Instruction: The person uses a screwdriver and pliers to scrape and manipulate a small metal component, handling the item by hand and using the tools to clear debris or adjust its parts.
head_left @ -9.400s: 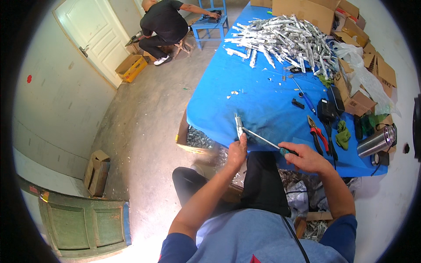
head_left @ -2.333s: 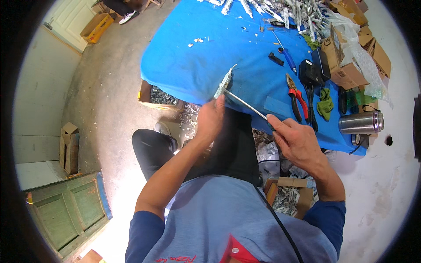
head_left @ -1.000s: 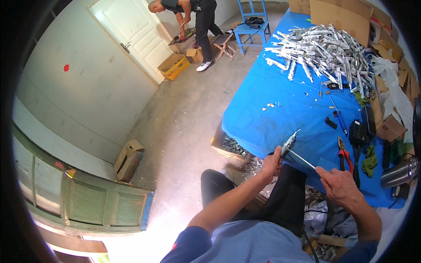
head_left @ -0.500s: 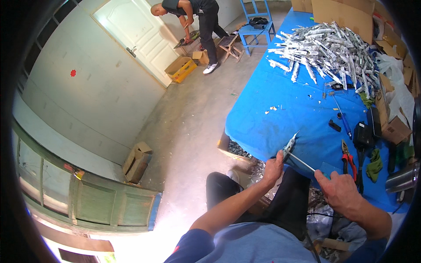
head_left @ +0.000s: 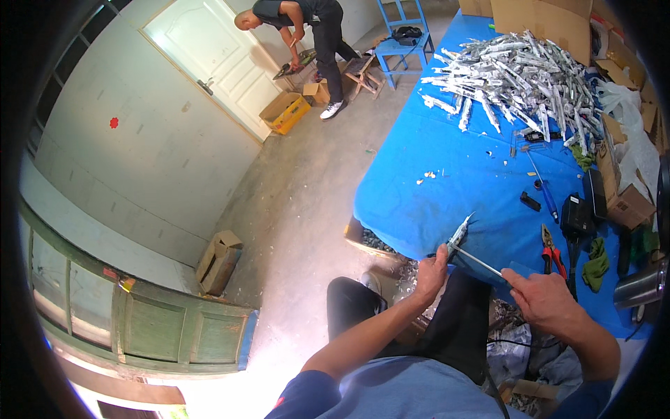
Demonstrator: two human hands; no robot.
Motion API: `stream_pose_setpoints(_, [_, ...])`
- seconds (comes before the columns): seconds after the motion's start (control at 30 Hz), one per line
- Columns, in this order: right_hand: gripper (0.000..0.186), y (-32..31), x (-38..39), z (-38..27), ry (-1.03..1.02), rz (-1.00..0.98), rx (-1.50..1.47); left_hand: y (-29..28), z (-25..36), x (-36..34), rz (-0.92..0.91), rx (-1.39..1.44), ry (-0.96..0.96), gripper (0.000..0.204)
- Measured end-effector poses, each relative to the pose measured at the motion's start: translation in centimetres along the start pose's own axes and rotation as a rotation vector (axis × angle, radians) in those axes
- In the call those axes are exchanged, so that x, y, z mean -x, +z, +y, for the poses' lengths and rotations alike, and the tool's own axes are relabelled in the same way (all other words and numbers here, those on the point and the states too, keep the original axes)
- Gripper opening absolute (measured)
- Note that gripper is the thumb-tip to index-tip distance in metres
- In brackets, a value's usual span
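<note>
Gripping a slim silver metal piece (head_left: 458, 236) at its lower end, the left hand (head_left: 431, 271) holds it tilted up over the near edge of the blue bench (head_left: 453, 188). The right hand (head_left: 541, 300) is closed around a screwdriver (head_left: 481, 262) — its thin shaft runs leftward and its tip meets the piece just above the left fingers. Red-handled pliers (head_left: 551, 253) lie just beyond the right hand, and a heap of similar silver pieces (head_left: 520, 73) sits at the far end — well apart.
</note>
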State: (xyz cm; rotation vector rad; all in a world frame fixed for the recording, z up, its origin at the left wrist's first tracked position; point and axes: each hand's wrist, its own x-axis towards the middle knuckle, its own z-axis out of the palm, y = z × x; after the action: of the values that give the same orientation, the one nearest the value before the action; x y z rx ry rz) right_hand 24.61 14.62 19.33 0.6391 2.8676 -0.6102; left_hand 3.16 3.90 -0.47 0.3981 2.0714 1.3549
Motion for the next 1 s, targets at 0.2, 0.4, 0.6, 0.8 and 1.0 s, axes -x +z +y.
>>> stream_pose_setpoints(0.2, [0.028, 0.8, 0.4, 1.5, -0.068, 0.040, -0.092, 0.1, 0.1, -0.2, -0.047, 0.112, -0.112, 0.072])
stream_pose_setpoints(0.4, [0.027, 1.0, 0.4, 1.2, -0.063, 0.068, -0.083, -1.0, 0.8, 0.3, -0.279, 0.499, -0.325, 0.061])
stream_pose_setpoints(0.6, [0.029, 1.9, 0.7, 1.3, -0.074, 0.101, -0.085, -0.8, 1.2, 1.1, -0.272, 0.573, -0.343, 0.053])
stream_pose_setpoints(0.8, [0.031, 2.9, 1.1, 2.0, -0.082, 0.172, -0.049, 0.4, 0.7, -0.3, -0.051, 0.146, -0.056, 0.061])
stream_pose_setpoints(1.0, [0.032, 2.0, 1.3, 1.2, -0.052, 0.102, 0.066, 1.1, -0.1, 0.7, 0.006, 0.030, 0.219, 0.075])
